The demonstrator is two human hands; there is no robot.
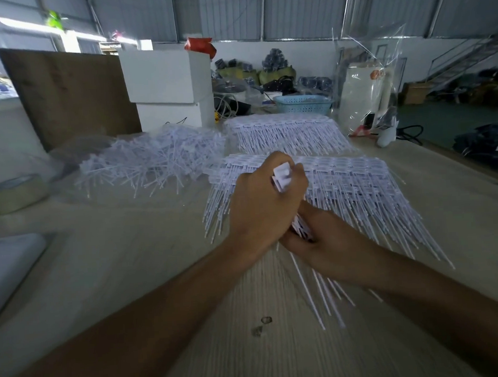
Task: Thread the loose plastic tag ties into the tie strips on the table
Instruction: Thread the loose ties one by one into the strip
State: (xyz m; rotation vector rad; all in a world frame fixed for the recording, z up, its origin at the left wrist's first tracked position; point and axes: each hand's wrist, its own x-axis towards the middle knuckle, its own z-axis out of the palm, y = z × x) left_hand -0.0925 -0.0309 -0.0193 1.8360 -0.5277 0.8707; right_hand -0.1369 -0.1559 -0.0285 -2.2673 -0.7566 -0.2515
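left hand (267, 199) curled into a fist round a small bundle of white tag ties (282, 177), heads poking out the top between thumb and fingers. right hand (321, 239) sits just beneath and behind it, fingers wrapped round the lower part of the same bundle; thin tails (321, 297) fan out below toward the near table edge.

handling, as a judgement: ties look very light, thin, springy plastic. tails likely flex and splay, heads are flat and stiffer. smooth, so probably slippery in a bunch. best hold seems near the heads, where the bundle stays aligned; gripping the tails would let them fan and slide.

where things lie: loose pile of ties (153, 162) on clear plastic sheeting, left of centre, well apart from the hands. two finished rows of tie strips, near one (358, 187) directly behind the hands, touching or almost; far one (285, 133) beyond it.

around: tape roll (12, 191) far left, white boxes (168, 85) behind the pile, blue basket (302, 106), clear bag (373, 93) with goods at right, wooden table (159, 266).

in the way: the near strip's tails crowd the hands; a careless sweep could tangle or drag them.
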